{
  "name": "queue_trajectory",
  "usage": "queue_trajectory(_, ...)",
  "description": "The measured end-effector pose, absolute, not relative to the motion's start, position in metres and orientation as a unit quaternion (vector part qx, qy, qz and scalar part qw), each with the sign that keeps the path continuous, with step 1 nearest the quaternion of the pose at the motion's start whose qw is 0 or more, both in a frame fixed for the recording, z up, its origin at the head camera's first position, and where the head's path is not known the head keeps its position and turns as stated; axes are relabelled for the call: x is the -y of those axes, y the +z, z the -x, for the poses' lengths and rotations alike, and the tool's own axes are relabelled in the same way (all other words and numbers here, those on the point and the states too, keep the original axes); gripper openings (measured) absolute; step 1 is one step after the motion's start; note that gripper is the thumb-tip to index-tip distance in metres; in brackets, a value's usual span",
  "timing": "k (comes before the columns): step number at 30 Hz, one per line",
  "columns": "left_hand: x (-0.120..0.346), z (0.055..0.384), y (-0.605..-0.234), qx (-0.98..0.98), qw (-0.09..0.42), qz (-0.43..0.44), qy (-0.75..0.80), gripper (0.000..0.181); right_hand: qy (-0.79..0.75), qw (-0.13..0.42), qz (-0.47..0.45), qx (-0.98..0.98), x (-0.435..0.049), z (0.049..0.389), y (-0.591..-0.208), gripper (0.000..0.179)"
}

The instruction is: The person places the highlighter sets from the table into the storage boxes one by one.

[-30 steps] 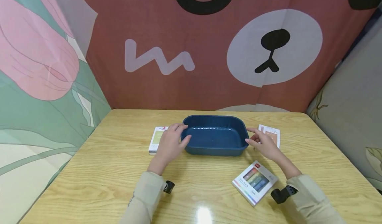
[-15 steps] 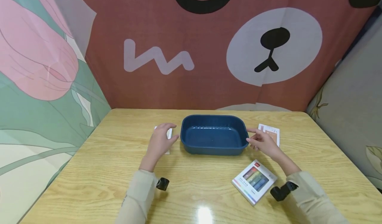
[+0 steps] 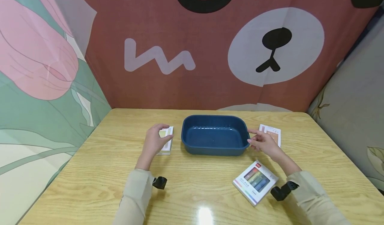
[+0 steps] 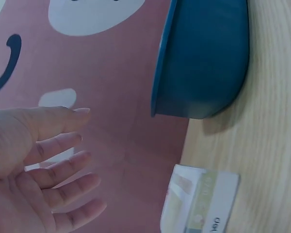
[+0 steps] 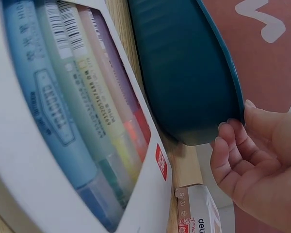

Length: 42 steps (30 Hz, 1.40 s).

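A wooden table point(image 3: 183, 198) is seen from above, with a deep blue basin point(image 3: 215, 151) set upright near its far edge, at about the middle. Its rim is lengthened from left to right, and its corners are rounded.

The basin's right end is touched by the right hand point(image 3: 265, 145); in the right wrist view the rim is seen caught between the thumb and the curled fingers, though how firmly it is pinched cannot be told.

By the left hand point(image 3: 154, 140), nothing is held: its thumb and fingers are kept apart, and it is separated from the basin by a narrow gap. From the head camera, a pale box with a yellow-green panel point(image 3: 166, 147) is partly hidden by that hand; in the left wrist view the two are seen apart.

Beyond the right hand, a white box with an orange-pink panel point(image 3: 273, 135) is placed just beside the basin, its lower edge partly covered. Nearer the person, a white pack of coloured markers point(image 3: 256, 182) is laid at a slant; blue, green, yellow, orange and purple barrels are shown through its window.

Behind the table, a reddish-brown cloth point(image 3: 210, 95) is printed with a cartoon muzzle.
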<state>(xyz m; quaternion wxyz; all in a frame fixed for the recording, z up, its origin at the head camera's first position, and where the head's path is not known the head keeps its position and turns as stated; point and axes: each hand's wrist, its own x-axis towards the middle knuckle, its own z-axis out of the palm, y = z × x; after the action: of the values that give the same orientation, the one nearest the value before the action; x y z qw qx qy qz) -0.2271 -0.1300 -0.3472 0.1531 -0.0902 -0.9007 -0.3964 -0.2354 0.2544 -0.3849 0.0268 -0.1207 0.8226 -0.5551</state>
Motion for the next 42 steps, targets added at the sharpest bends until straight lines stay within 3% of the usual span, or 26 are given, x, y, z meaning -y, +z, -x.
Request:
queue_trajectory(15, 0.148, 0.243, -0.359, 0.903, 0.046, 0.015, -0.427, 0.041, -0.584, 0.053, 0.105, -0.803, -0.254, 0.234, -0.385, 0.048)
queue_trajectory(42, 0.155, 0.25, -0.365, 0.942, -0.03, -0.07, -0.326, 0.079, -0.578, 0.057, 0.094, -0.809, -0.255, 0.239, -0.385, 0.048)
